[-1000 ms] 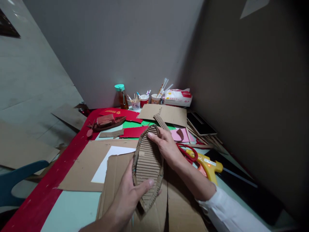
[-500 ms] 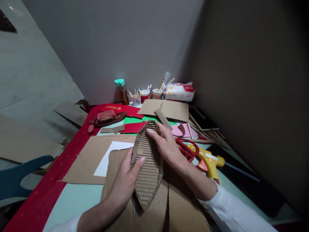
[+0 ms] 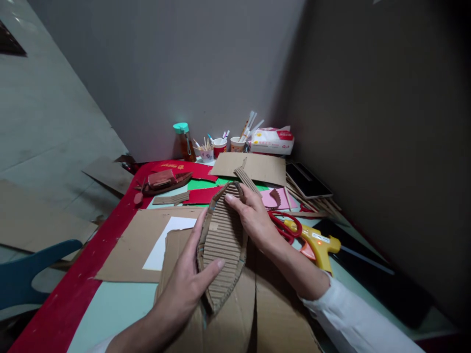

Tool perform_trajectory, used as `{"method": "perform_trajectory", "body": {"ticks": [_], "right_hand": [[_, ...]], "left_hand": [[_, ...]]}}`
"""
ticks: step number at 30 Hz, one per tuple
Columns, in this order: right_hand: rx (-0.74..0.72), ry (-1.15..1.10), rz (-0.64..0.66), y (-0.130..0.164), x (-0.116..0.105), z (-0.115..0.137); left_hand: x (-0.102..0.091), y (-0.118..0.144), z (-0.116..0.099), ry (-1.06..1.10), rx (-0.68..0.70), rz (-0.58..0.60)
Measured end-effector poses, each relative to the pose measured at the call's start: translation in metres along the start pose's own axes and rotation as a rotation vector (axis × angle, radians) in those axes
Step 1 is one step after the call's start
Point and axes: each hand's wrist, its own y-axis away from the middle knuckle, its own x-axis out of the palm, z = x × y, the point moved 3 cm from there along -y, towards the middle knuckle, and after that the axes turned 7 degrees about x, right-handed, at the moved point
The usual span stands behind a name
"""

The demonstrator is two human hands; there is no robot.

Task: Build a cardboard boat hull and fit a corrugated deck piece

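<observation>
A boat-shaped hull of corrugated cardboard (image 3: 222,245), with low side walls and a ribbed floor, tilts up between my two hands. My left hand (image 3: 191,267) grips its left wall, the thumb lying over the ribbed floor and the fingers behind. On the upper right side, my right hand (image 3: 255,213) holds the rim with its thumb inside the hull; its other fingers are mostly hidden underneath. Below the hull lie large brown cardboard sheets (image 3: 235,336). Red-handled scissors (image 3: 285,225) and a yellow glue gun (image 3: 322,245) rest just right of my right hand.
A small brown model boat (image 3: 165,181) sits at the back left. Behind are a bottle (image 3: 185,142), several cups of sticks and pens, and a tissue pack (image 3: 272,140). On the right lie a tablet (image 3: 309,180), wooden sticks and a black mat (image 3: 379,274). A blue chair (image 3: 37,262) stands left.
My left hand has slid lower along the hull's left wall, its thumb now nearer the bottom tip. The hull has turned slightly; my right hand keeps its hold.
</observation>
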Motion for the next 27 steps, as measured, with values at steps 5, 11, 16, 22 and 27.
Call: {"method": "perform_trajectory", "body": {"ticks": [5,11,16,22,27], "right_hand": [[-0.012,0.016,0.000,0.000,-0.001,0.004],[-0.044,0.050,0.003,0.002,-0.001,0.006],[-0.040,0.108,-0.030,0.005,-0.005,0.005],[-0.031,0.155,-0.041,0.010,-0.003,0.008],[-0.033,0.204,-0.062,0.009,-0.002,0.010]], "left_hand": [[0.001,-0.009,0.005,-0.034,0.020,0.015],[0.000,-0.005,0.004,-0.044,0.038,-0.002],[-0.001,0.001,0.006,-0.088,0.066,0.058],[-0.006,0.001,0.014,-0.077,0.099,0.039],[-0.006,0.002,0.018,-0.061,0.106,0.045]]}}
